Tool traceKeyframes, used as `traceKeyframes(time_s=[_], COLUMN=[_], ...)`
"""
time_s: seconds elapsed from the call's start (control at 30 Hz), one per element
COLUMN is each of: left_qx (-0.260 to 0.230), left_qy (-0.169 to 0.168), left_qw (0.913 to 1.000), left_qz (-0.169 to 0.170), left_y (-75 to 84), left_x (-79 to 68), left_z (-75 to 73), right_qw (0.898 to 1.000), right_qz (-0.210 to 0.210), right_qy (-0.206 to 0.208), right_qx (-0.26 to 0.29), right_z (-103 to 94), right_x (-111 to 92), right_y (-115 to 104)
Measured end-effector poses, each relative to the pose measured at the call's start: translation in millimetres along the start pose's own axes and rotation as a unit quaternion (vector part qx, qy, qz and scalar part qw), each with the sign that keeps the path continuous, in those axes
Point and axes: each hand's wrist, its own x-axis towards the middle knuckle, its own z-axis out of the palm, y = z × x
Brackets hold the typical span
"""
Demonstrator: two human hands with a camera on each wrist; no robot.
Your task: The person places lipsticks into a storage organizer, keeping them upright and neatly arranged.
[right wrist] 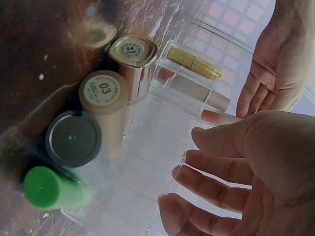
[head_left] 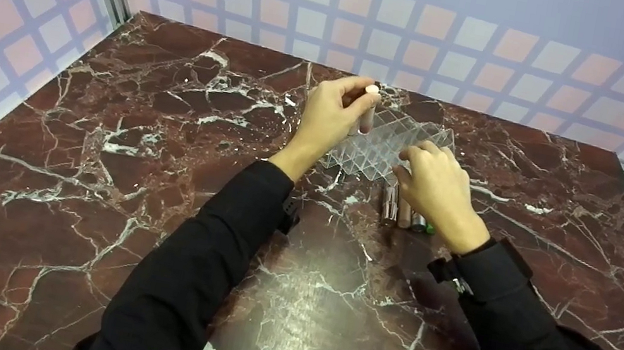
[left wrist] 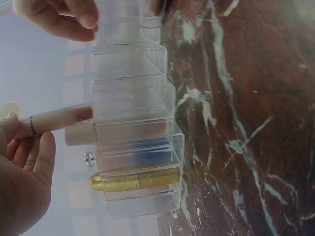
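Two hands work over a clear stepped organizer that stands on a marbled table. Taking the organizer as a dial, with twelve toward the patterned wall, the left hand is at ten o'clock, its fingers narrowed in a pinch on a pale pink tube, which hangs nearly upright; whether its lower end touches the organizer, I cannot tell. At four o'clock the right hand hovers palm down, fingers loosely bent and apart, holding nothing. Toward five o'clock, four tubes lie side by side on the table: bronze tube, tan tube, grey-ended tube and green-ended tube. In the left wrist view, a gold tube and a cream-capped tube sit in compartments toward the organizer's six o'clock end.
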Motion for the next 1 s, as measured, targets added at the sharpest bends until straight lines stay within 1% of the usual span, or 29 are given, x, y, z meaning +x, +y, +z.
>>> traceKeyframes(time_s=[0.2, 0.3, 0.37, 0.53, 0.6, 0.87, 1.0], left_qx=[0.012, 0.014, 0.024, 0.061, 0.070, 0.058, 0.070], left_qy=[0.005, -0.003, -0.008, -0.020, -0.024, -0.035, -0.047], left_qw=[0.9999, 0.9999, 0.9997, 0.9973, 0.9965, 0.9977, 0.9964], left_qz=[0.005, 0.001, 0.003, 0.035, 0.040, 0.000, -0.011], left_y=[0.8, 1.2, 1.8, 2.0, 1.5, -1.2, -0.7], left_x=[0.5, 1.6, 2.4, 6.0, 7.1, 8.1, 7.6], left_z=[1.7, 3.0, 3.4, 3.9, 3.8, 4.2, 4.7], right_qw=[1.000, 1.000, 1.000, 0.999, 0.999, 1.000, 0.999], right_qz=[-0.013, -0.019, -0.021, -0.023, -0.023, -0.014, -0.011], right_qy=[0.014, 0.016, 0.019, 0.024, 0.024, 0.019, 0.024], right_qx=[-0.004, -0.007, -0.009, -0.014, -0.013, -0.021, -0.027], right_z=[1.6, 2.4, 2.4, 1.8, 2.3, 3.2, 3.5], right_x=[-1.0, -1.3, -1.6, -2.0, -1.7, -0.7, -1.1], right_y=[0.1, -0.4, -0.8, -1.3, -1.3, -3.6, -4.2])
